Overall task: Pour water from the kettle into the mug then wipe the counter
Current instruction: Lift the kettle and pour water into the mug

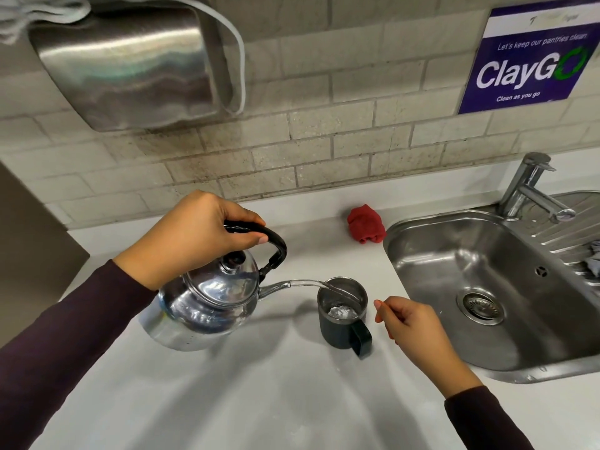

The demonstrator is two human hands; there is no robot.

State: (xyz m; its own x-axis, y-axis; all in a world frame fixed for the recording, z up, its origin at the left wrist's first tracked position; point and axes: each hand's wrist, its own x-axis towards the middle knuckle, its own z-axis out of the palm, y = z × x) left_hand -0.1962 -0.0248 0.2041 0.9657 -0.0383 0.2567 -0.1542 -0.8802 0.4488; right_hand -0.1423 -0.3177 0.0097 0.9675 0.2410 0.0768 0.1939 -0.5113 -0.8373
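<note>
My left hand (191, 237) grips the black handle of a shiny steel kettle (204, 303), which is lifted and tilted to the right. A clear stream of water arcs from its spout into a dark mug (341, 329) with a steel lining that stands on the white counter (259, 384). Water is splashing at the mug's bottom. The mug's handle points toward me and to the right. My right hand (412, 326) hovers just right of the mug, fingers loosely curled, holding nothing and not touching it. A crumpled red cloth (365, 224) lies on the counter by the back wall.
A steel sink (454, 254) with a tap (532, 190) fills the right side, a grey rag on its drainboard (594, 261). A steel wall dispenser (130, 66) hangs above the left counter. A blue sign (529, 60) is on the tiled wall.
</note>
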